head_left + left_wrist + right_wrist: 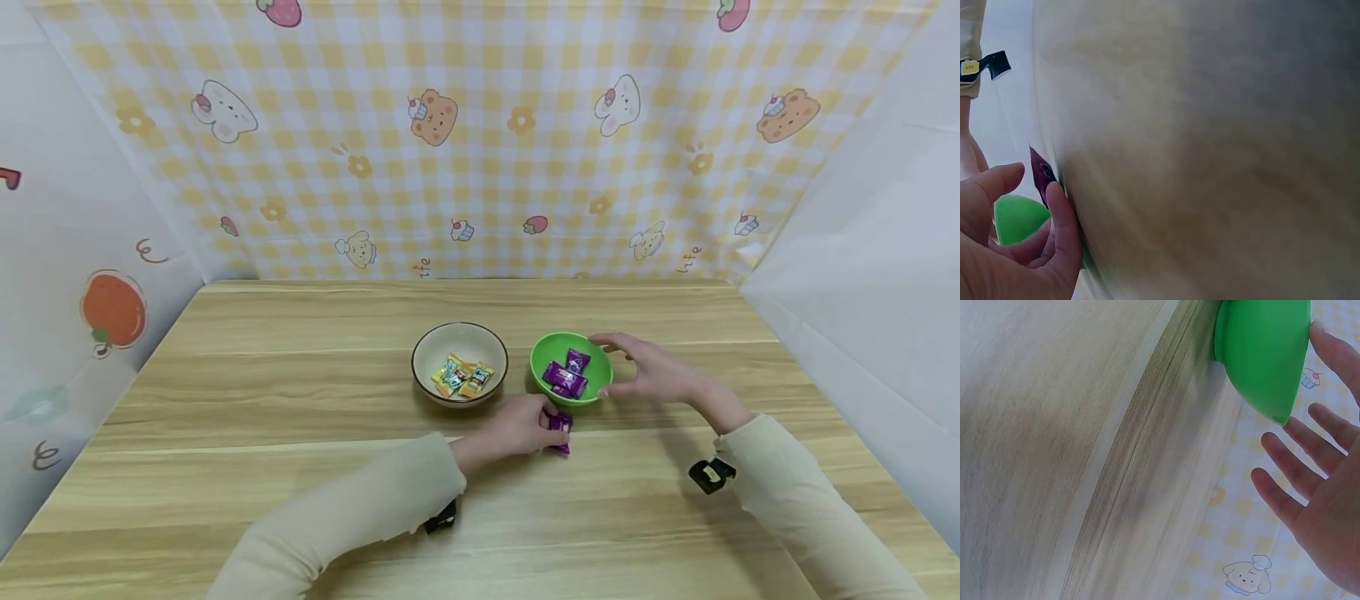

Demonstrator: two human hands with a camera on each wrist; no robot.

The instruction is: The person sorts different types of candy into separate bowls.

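Note:
A purple-wrapped candy (560, 433) lies on the table just in front of the green bowl (537, 377). My left hand (517, 427) has its thumb and fingers curled round this candy, and in the left wrist view the candy (1039, 172) shows between thumb and fingertip. Several more purple candies (566, 379) lie inside the green bowl. At that bowl's right side is my right hand (654, 372), fingers spread and fairly straight. In the right wrist view its thumb and fingertips are at the rim of the green bowl (1266, 356), with nothing gripped.
Left of the green bowl stands a cream bowl (435, 350) with a dark rim, holding several yellow-wrapped candies (461, 377). The wooden table (300, 367) runs back to a checked cloth (480, 183), with white sheets at both sides.

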